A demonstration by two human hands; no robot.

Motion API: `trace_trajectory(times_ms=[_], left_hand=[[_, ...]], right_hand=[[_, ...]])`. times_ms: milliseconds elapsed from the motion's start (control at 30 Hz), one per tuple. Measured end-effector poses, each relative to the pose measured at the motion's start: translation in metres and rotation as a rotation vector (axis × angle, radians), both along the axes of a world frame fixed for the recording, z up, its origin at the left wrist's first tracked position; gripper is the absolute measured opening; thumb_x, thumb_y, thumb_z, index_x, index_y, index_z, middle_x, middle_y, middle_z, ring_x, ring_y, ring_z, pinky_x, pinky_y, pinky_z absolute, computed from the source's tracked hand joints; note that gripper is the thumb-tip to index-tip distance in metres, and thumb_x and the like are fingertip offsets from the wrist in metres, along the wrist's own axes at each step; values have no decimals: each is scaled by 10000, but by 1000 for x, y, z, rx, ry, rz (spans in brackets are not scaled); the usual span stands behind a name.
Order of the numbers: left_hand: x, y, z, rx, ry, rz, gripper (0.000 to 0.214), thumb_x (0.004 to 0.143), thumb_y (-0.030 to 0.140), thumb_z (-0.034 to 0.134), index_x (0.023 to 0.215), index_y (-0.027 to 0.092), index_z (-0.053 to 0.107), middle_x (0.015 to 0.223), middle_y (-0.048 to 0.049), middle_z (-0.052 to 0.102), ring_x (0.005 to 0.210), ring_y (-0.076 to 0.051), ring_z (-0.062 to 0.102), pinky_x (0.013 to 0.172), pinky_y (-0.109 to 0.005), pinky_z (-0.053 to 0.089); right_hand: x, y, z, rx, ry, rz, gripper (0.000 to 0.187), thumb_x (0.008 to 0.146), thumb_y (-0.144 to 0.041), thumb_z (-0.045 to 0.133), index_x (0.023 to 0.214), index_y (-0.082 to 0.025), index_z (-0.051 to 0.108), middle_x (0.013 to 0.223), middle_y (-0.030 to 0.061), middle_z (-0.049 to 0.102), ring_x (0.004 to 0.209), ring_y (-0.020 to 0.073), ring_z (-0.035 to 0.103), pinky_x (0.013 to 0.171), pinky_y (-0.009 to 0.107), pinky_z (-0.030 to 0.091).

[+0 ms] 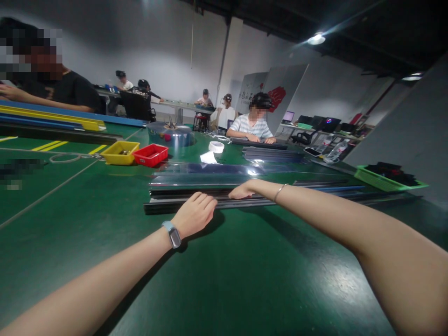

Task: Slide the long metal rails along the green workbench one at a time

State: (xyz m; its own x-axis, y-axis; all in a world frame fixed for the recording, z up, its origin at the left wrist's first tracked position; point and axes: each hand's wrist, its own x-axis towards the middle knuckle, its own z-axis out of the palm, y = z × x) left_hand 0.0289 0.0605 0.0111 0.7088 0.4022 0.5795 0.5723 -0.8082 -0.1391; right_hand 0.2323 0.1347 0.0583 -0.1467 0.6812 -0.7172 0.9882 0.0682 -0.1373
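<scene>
Both my arms reach forward over a green table (224, 280). My left hand (194, 215), with a watch on its wrist, is curled at the near edge of a long stack of dark metal strips (164, 198). My right hand (241, 190), a thin bracelet on its wrist, lies on top of the same stack a little further right, fingers bent down over the strips. Clear plastic sleeves (210, 170) lie along the stack just behind. Whether either hand truly grips a strip is hidden by the knuckles.
A yellow bin (120, 153) and a red bin (151, 155) stand at the back left, a tape roll (216, 146) and a clear round tub (174, 135) behind. A green tray (388, 179) sits at the right. A person in a striped shirt (252, 126) works opposite; others sit further back.
</scene>
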Motion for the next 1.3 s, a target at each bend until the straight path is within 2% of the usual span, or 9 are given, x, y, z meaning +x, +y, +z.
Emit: trace_trajectory(times_ms=[100, 200, 400, 633, 800, 933, 1033, 1133, 1300], left_hand=[[0, -4, 2, 44, 98, -141, 217, 824, 191, 349, 968, 150, 507, 894, -76, 564, 882, -181, 491, 838, -364, 349], [0, -5, 1, 80, 160, -211, 213, 816, 190, 365, 967, 156, 511, 911, -67, 567, 903, -178, 486, 882, -361, 328], [1, 0, -2, 88, 202, -262, 227, 816, 210, 368, 985, 150, 508, 913, -62, 567, 888, -178, 490, 879, -358, 329], [0, 0, -3, 82, 207, -291, 211, 807, 219, 402, 980, 151, 502, 907, -66, 568, 922, -187, 484, 858, -355, 335], [-1, -2, -2, 98, 220, -318, 195, 799, 234, 429, 961, 154, 502, 908, -63, 568, 902, -182, 490, 834, -337, 340], [-1, -1, -2, 94, 221, -330, 185, 803, 227, 418, 951, 157, 504, 892, -62, 568, 886, -178, 490, 819, -330, 339], [-2, 1, -2, 89, 230, -335, 189, 811, 228, 400, 952, 157, 504, 895, -61, 566, 885, -180, 487, 815, -333, 335], [-2, 3, -3, 88, 235, -349, 191, 818, 223, 381, 944, 155, 507, 891, -58, 564, 877, -180, 485, 805, -332, 334], [0, 5, -4, 90, 209, -352, 170, 805, 223, 405, 920, 157, 512, 851, -52, 565, 846, -173, 492, 792, -329, 333]], right_hand=[[-25, 4, 4, -52, 133, 24, 127, 714, -267, 381, 616, -187, 374, 558, -48, 355, 469, 80, 318, 478, 222, 303], [-44, 6, 0, -89, 190, 33, 128, 713, -254, 373, 608, -186, 347, 549, -54, 319, 465, 76, 279, 471, 219, 277], [-54, 9, -9, -137, 202, 17, 168, 726, -219, 305, 561, -187, 308, 521, -46, 325, 457, 83, 282, 468, 237, 272], [-56, 7, -6, -133, 171, 8, 178, 734, -205, 304, 559, -184, 330, 510, -44, 331, 440, 82, 268, 456, 242, 267], [-78, 15, -2, -190, 137, 13, 168, 730, -221, 351, 566, -182, 343, 508, -48, 322, 421, 77, 277, 444, 233, 283], [-108, 20, -2, -230, 223, 59, 145, 740, -250, 373, 615, -176, 370, 544, -50, 358, 457, 78, 329, 495, 233, 337], [-124, 20, -9, -142, 248, 81, 145, 753, -278, 373, 669, -166, 414, 617, -23, 460, 544, 105, 419, 599, 280, 389], [-128, 20, -16, -96, 247, 77, 155, 755, -294, 377, 732, -160, 452, 729, 3, 535, 648, 130, 482, 688, 317, 402], [-127, 20, -17, -49, 243, 83, 176, 749, -297, 381, 753, -152, 481, 843, 32, 569, 730, 155, 516, 734, 356, 417]])
